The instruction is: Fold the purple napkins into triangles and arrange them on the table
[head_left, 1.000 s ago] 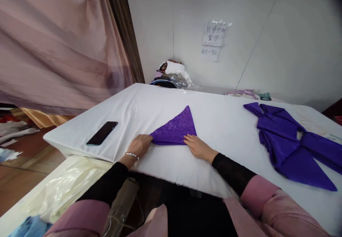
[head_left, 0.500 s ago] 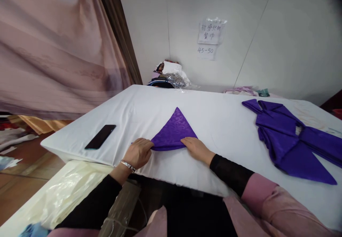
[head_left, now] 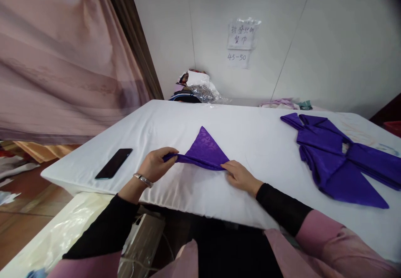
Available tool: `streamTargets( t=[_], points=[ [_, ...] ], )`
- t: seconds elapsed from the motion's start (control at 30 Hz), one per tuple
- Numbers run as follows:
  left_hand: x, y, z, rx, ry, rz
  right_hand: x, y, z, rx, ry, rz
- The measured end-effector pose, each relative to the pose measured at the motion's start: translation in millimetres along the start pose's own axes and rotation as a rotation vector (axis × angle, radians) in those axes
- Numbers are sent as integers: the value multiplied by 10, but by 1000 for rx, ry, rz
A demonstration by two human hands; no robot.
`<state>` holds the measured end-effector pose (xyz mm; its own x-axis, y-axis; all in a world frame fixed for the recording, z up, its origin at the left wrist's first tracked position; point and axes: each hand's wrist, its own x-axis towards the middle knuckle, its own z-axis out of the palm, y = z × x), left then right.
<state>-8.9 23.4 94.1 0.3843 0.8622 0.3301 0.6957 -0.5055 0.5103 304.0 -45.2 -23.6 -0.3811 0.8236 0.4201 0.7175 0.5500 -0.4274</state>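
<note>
A purple patterned napkin (head_left: pixel 204 147), folded to a triangle, lies on the white-covered table with its point away from me. Its near edge is gathered into a narrow band. My left hand (head_left: pixel 158 163), with a silver bracelet at the wrist, is closed on the band's left end and holds it slightly off the cloth. At the right corner, my right hand (head_left: pixel 240 175) pinches the band between thumb and fingers. Between the hands the band sags a little.
More folded purple napkins (head_left: pixel 332 157) lie on the right of the white tablecloth (head_left: pixel 250 132). A black phone (head_left: pixel 114 163) rests on the left. Behind the table are piled fabrics (head_left: pixel 194 87) and a wall with handwritten papers (head_left: pixel 240 40). A pink curtain (head_left: pixel 62 52) hangs at left.
My left hand has lifted the napkin's left end and moved it up. The near edge has turned into a narrower band, and the triangle looks smaller. My right hand stays at the right corner.
</note>
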Motion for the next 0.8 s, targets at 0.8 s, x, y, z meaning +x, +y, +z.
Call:
streamTargets(
  t=[0.8],
  points=[
    [1625, -272, 807, -372, 64, -413, 90, 71, 65, -155, 61, 308]
  ],
)
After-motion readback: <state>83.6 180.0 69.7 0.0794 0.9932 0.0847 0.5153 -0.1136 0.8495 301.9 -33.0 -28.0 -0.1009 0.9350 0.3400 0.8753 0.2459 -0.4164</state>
